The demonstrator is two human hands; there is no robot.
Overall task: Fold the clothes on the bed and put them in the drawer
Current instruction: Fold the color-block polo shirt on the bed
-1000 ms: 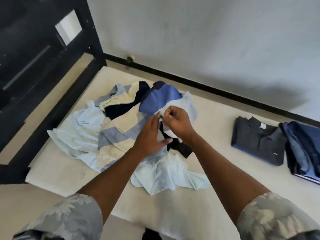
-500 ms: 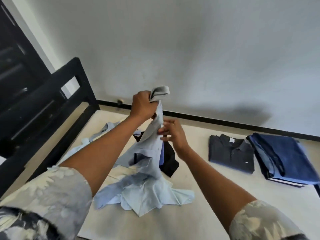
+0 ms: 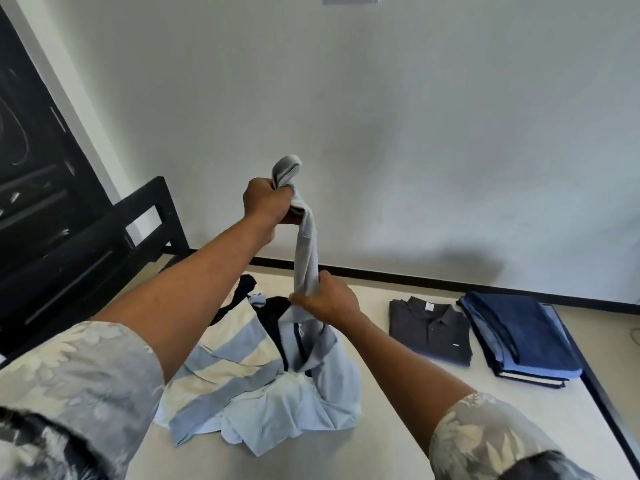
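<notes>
A grey-blue shirt (image 3: 306,258) is stretched upward from the pile of unfolded clothes (image 3: 242,372) on the bed (image 3: 433,427). My left hand (image 3: 265,202) grips its top end, raised in front of the wall. Lower down, my right hand (image 3: 329,299) grips the bunched shirt just above the pile. The pile holds a cream and blue striped shirt, a pale blue garment and a dark one. No drawer can be made out.
A folded dark grey polo shirt (image 3: 429,332) lies on the bed to the right, with a stack of folded blue clothes (image 3: 519,337) beside it. The black bed frame (image 3: 86,258) stands at the left. A grey wall (image 3: 415,133) rises behind.
My left hand has lifted the shirt's end from the pile up high. My right hand has slid down the stretched cloth and closed round it near the pile. The view tilted upward.
</notes>
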